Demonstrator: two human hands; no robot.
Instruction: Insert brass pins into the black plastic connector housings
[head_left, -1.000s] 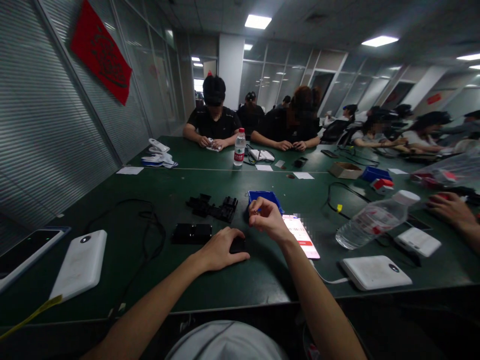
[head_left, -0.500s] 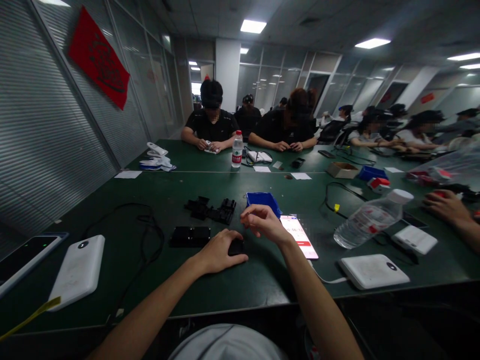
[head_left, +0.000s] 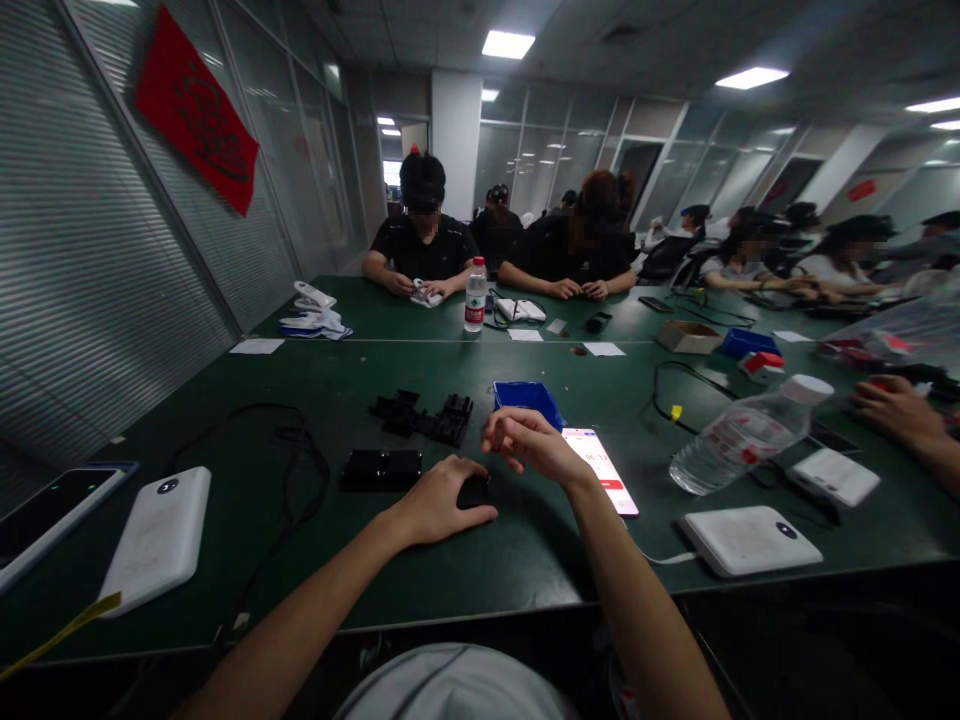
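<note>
My left hand (head_left: 446, 500) lies over a small black rectangular piece (head_left: 474, 491) on the table, thumb and fingers around its sides. Most of that piece is under the hand. Hovering just right of it, my right hand (head_left: 529, 440) is curled with the fingers drawn together; whatever they hold, if anything, is too small or hidden to name. Glossy black rectangular pieces (head_left: 381, 470) lie side by side left of my left hand. Beyond them sits a group of black plastic parts (head_left: 424, 416). A blue bin (head_left: 527, 399) stands right behind my right hand.
A lit phone (head_left: 604, 470) is cabled to a white power bank (head_left: 752, 541) on the right. A water bottle (head_left: 739, 440) leans there. Another power bank (head_left: 157, 540) and a black cable (head_left: 300, 470) lie left. Co-workers sit opposite; another person's hand (head_left: 896, 410) is at right.
The camera view has shifted very slightly. Both my hands stay nearly where they were, with the left on the black piece and the right curled above the table.
</note>
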